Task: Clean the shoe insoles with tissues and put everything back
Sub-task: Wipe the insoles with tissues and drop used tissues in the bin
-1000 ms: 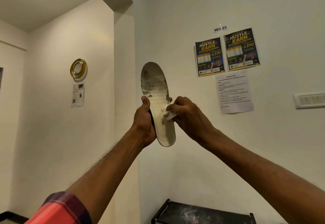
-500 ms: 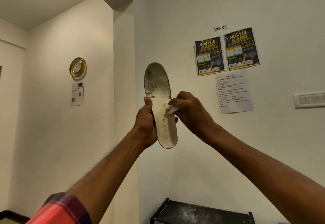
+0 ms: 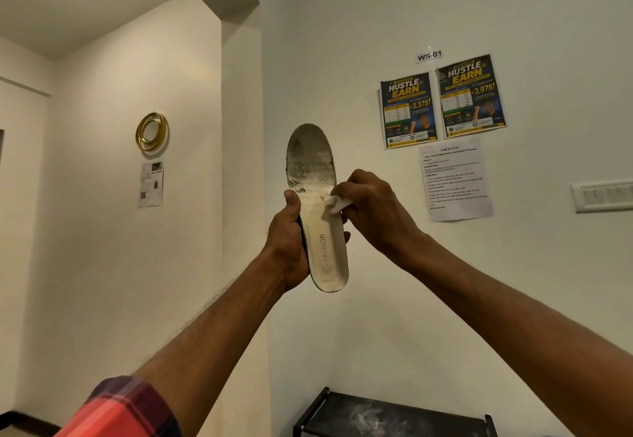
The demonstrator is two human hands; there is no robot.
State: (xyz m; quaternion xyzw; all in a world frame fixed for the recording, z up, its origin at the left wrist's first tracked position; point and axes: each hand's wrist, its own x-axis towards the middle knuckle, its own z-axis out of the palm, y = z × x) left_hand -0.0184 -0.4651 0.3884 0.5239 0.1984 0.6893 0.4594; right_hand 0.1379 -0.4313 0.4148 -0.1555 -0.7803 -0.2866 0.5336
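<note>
Both hands are busy: the left hand (image 3: 287, 241) grips the insole (image 3: 322, 217) upright and the right hand (image 3: 373, 210) pinches a tissue (image 3: 334, 204) against it. Grime seems heaviest near the toe, so press firmly there.

Shoe insole (image 3: 322, 251): white, long, held upright in air, toe end up, heel end down, top face toward camera. Toe part grey and dirty, with dark flaky patches. Middle and heel paler, with yellowish stains. Grey word "FASHION" printed along heel part. Left hand (image 3: 286, 248) grips it at middle, thumb on left edge.

Tissue (image 3: 335, 204): small white folded piece, pinched in right hand (image 3: 375, 212), touching insole right edge, just below dirty zone.
</note>
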